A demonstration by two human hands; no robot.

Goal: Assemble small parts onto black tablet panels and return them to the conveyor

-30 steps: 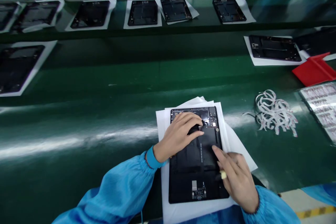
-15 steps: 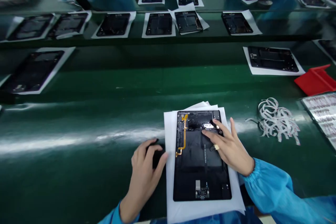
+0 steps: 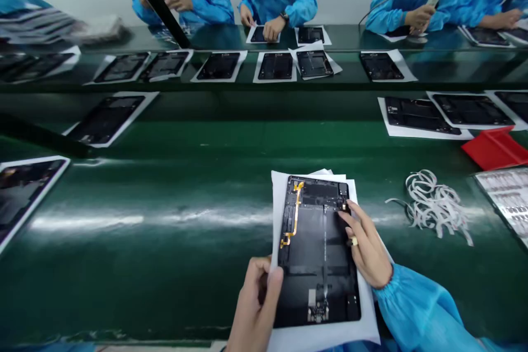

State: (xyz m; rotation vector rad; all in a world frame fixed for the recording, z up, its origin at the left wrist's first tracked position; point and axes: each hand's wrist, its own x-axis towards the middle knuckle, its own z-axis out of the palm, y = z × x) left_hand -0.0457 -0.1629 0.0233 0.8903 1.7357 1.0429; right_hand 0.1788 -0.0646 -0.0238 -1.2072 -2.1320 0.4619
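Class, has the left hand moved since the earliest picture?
Yes: against the pile of white strips, the left hand has moved left and nearer the wearer.

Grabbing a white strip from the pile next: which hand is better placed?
Likely the right hand: it's nearer the white strips, right of the open tablet; the left hand is at the tablet's left edge.

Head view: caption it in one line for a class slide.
Left hand at the left edge of an open tablet, right hand on its upper right side, loose white strips nearby.
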